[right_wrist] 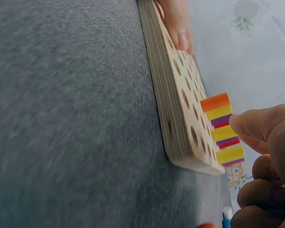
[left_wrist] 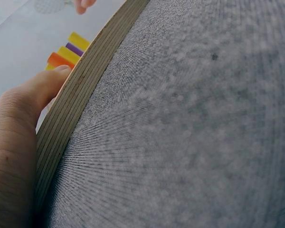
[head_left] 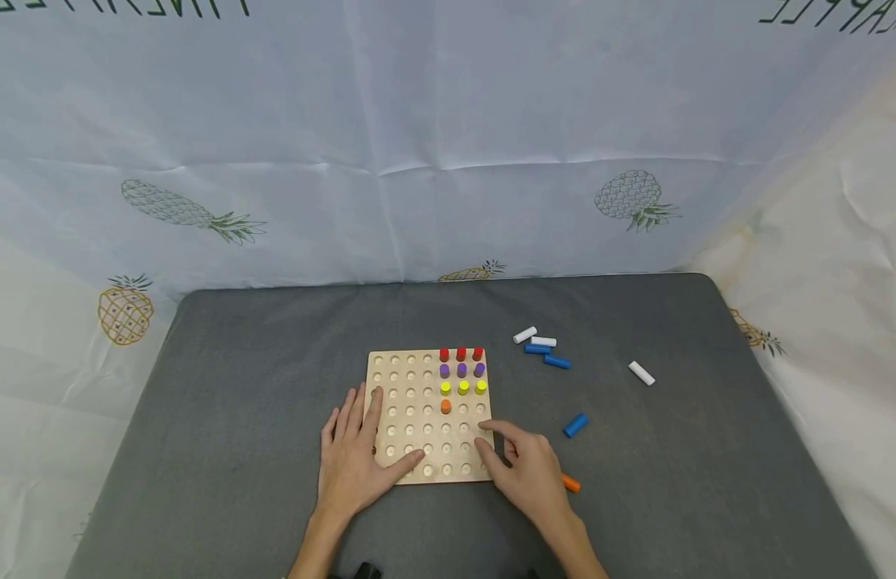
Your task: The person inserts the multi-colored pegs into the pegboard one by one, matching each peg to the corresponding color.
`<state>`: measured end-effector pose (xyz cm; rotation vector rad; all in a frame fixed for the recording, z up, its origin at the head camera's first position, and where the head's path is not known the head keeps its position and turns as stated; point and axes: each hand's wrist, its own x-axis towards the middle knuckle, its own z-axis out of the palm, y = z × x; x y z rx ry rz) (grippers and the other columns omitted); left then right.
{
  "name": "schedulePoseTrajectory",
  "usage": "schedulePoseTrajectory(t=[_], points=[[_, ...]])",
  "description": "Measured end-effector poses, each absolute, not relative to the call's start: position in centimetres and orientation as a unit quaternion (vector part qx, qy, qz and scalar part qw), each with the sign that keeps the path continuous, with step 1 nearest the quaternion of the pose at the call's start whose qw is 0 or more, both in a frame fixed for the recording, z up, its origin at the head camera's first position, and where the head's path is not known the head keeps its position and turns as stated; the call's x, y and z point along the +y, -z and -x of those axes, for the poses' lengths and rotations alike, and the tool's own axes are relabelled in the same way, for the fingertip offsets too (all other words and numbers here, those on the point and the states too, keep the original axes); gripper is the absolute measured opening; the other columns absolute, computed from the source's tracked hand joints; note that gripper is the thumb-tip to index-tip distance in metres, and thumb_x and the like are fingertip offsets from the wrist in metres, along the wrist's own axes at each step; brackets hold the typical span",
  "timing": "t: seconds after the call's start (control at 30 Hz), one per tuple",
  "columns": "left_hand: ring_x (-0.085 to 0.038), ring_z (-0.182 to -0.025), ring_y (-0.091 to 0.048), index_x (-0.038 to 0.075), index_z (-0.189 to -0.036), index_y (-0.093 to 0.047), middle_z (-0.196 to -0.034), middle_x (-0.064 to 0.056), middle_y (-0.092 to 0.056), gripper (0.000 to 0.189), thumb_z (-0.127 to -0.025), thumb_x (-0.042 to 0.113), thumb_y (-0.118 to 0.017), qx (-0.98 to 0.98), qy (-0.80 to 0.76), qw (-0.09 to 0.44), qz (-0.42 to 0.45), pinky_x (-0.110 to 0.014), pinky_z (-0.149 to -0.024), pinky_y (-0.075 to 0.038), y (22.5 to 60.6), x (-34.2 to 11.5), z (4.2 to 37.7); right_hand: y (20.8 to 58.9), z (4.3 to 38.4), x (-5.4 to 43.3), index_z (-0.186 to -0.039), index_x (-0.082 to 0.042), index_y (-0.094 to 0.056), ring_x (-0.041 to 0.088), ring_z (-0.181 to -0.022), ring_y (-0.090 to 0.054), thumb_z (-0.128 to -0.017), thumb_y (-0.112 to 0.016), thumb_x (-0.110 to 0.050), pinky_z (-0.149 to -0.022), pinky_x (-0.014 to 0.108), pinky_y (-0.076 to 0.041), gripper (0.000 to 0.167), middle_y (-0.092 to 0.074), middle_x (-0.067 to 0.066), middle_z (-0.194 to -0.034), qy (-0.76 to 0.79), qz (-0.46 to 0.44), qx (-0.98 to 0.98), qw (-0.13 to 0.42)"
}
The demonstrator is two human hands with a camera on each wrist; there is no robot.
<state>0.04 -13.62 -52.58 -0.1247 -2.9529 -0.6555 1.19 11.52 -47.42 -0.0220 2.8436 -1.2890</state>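
Note:
A square wooden pegboard (head_left: 412, 434) lies on the grey table, with rows of round holes. Upright in its far right part stand three red pegs (head_left: 461, 354), three purple pegs (head_left: 462, 370), three yellow pegs (head_left: 463, 388) and one orange peg (head_left: 445, 407). My left hand (head_left: 357, 462) rests spread on the board's left side, thumb over the near edge. Over the right edge is my right hand (head_left: 528, 470), its thumb and index finger apart with nothing seen between them; the other fingers curl in the right wrist view. Another orange peg (head_left: 572, 483) lies partly hidden behind this hand.
Beyond the board's far right corner lie two white pegs (head_left: 524, 334) and two blue pegs (head_left: 557, 362). Farther right are a single white peg (head_left: 642, 373) and a blue peg (head_left: 576, 425). A pineapple-printed cloth (head_left: 419, 217) hangs behind the table (head_left: 260, 386).

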Motion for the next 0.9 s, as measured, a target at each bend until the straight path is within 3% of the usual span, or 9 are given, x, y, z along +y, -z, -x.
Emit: schedulePoseTrajectory(t=[0.53, 0.9], points=[[-0.036, -0.155, -0.03, 0.013, -0.16, -0.035, -0.167, -0.016, -0.033, 0.117, -0.069, 0.074, -0.075, -0.972, 0.224, 0.052, 0.038, -0.061, -0.121, -0.021, 52.6, -13.6, 0.0, 47.4, -3.2, 14.2, -0.107, -0.019, -0.079, -0.002, -0.041, -0.022, -0.087, -0.081, -0.018, -0.043, 0.016, -0.022, 0.02, -0.029, -0.011, -0.052, 0.371, -0.053, 0.927, 0.017], [-0.036, -0.155, -0.03, 0.014, -0.16, -0.035, -0.167, -0.016, -0.033, 0.117, -0.069, 0.074, -0.076, -0.973, 0.222, 0.056, 0.039, -0.062, -0.12, -0.021, 52.7, -13.7, -0.1, 48.0, -3.8, 15.6, -0.108, -0.017, -0.08, 0.001, -0.045, -0.024, -0.084, -0.085, -0.023, -0.045, 0.018, -0.022, 0.025, -0.031, -0.01, -0.055, 0.324, -0.109, 0.939, 0.031]])
